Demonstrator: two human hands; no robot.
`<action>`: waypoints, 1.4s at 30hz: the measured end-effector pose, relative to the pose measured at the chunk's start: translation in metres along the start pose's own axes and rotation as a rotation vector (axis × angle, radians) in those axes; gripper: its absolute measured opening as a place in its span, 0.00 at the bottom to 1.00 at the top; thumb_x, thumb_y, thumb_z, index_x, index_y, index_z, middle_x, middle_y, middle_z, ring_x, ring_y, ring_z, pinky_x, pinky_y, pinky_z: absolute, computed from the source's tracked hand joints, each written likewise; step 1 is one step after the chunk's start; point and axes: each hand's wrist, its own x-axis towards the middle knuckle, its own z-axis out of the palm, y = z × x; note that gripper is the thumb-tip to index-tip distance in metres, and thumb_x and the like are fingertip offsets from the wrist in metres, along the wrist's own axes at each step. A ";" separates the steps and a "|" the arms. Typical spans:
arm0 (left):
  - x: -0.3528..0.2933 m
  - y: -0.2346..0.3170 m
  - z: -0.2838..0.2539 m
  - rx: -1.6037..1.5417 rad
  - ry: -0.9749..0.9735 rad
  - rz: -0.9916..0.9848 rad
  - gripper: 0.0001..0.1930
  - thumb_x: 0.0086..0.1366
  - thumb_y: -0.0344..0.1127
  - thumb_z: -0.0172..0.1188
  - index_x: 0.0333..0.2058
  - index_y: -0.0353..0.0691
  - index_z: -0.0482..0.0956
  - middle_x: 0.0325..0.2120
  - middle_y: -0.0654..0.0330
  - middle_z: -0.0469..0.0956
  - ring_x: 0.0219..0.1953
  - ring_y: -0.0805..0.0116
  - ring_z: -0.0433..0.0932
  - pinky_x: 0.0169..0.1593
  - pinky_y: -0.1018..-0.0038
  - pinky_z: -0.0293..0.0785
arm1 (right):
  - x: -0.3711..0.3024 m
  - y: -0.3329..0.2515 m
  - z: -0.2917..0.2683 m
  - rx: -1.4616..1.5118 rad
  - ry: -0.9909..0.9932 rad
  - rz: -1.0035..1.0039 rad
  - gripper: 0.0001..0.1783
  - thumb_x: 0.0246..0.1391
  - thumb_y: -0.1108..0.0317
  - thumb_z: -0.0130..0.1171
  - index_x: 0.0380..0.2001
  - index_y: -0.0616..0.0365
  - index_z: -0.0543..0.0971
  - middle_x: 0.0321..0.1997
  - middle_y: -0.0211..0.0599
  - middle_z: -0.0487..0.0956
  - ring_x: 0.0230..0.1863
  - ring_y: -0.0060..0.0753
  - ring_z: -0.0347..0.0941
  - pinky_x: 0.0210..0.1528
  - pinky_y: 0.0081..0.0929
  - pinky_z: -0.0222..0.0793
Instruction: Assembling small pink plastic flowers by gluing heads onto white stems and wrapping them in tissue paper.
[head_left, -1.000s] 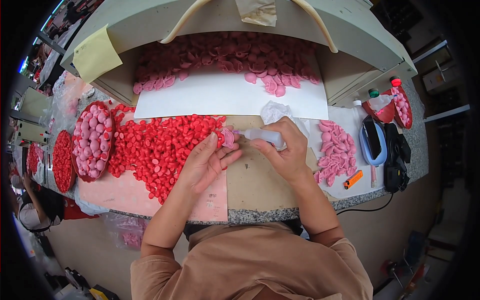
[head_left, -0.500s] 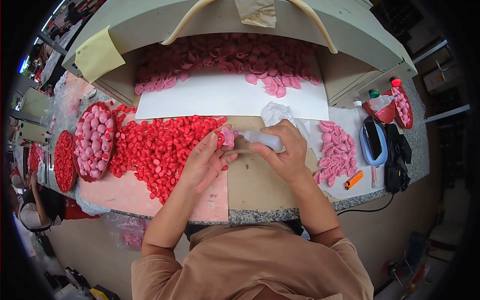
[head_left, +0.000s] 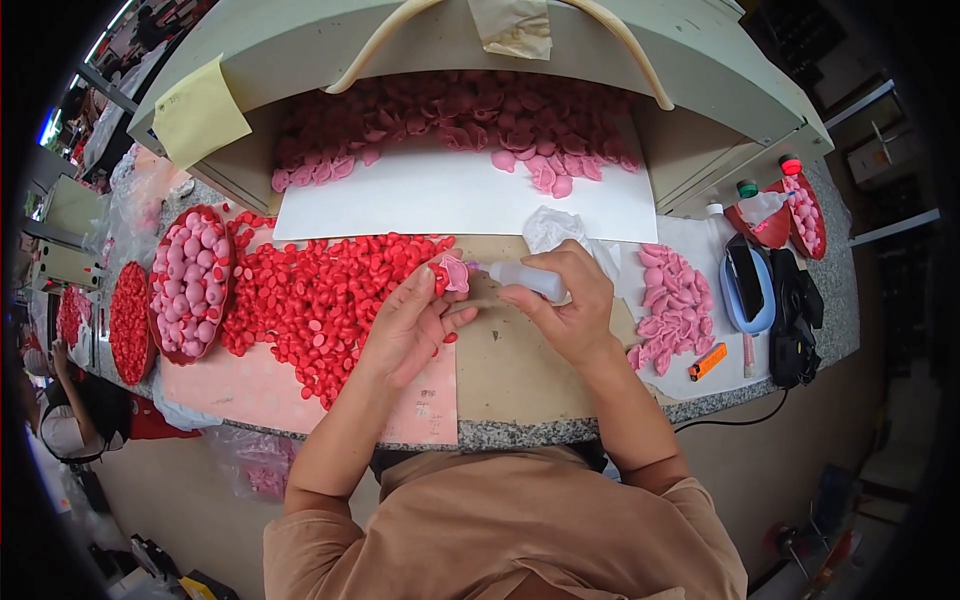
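My left hand (head_left: 415, 325) pinches a small pink petal-shaped piece (head_left: 455, 273) together with a red piece (head_left: 438, 280) between thumb and fingertips. My right hand (head_left: 570, 300) is closed around a translucent squeeze bottle (head_left: 527, 279), held sideways. Its narrow tip points left and meets or nearly meets the pink piece; I cannot tell if they touch. A heap of small glossy red pieces (head_left: 310, 300) spreads left of my left hand. More pink petal-like pieces (head_left: 675, 300) lie in a pile to the right of my right hand.
A grey hood (head_left: 690, 120) stands over a white sheet (head_left: 400, 205) with many pink pieces. Red baskets (head_left: 152, 325) of pieces stand at left. At right are crumpled tissue (head_left: 550, 228), an orange cutter (head_left: 707, 361), a phone (head_left: 743, 275) and a black cable (head_left: 735, 420).
Almost nothing differs. Both hands keep the same hold, with the bottle tip still at the pink piece; the whole view has shifted very slightly.
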 end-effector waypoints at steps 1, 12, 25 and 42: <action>0.000 0.000 -0.001 0.000 0.001 0.000 0.15 0.67 0.42 0.49 0.49 0.43 0.71 0.42 0.62 0.74 0.43 0.71 0.73 0.49 0.67 0.72 | 0.000 0.000 0.000 -0.006 -0.006 -0.004 0.20 0.36 0.63 0.73 0.30 0.60 0.75 0.22 0.36 0.72 0.22 0.30 0.68 0.24 0.23 0.61; -0.002 0.007 0.007 0.068 0.015 0.044 0.23 0.67 0.42 0.49 0.58 0.38 0.62 0.44 0.62 0.72 0.45 0.72 0.71 0.51 0.68 0.70 | 0.000 0.000 0.000 -0.005 0.013 -0.003 0.20 0.36 0.63 0.73 0.30 0.60 0.75 0.22 0.36 0.72 0.22 0.31 0.68 0.24 0.24 0.61; -0.003 0.010 0.011 0.061 -0.014 0.065 0.24 0.67 0.35 0.48 0.60 0.35 0.58 0.54 0.56 0.66 0.51 0.69 0.70 0.53 0.70 0.70 | 0.000 -0.002 0.000 -0.022 0.017 -0.014 0.20 0.35 0.64 0.73 0.29 0.60 0.75 0.22 0.37 0.72 0.22 0.31 0.69 0.23 0.24 0.62; -0.002 0.010 0.007 -0.005 0.023 0.096 0.25 0.66 0.34 0.48 0.60 0.36 0.57 0.57 0.55 0.63 0.53 0.65 0.68 0.58 0.66 0.66 | 0.001 -0.004 0.000 -0.029 0.012 -0.040 0.20 0.34 0.65 0.74 0.29 0.61 0.75 0.21 0.37 0.71 0.21 0.32 0.68 0.22 0.25 0.61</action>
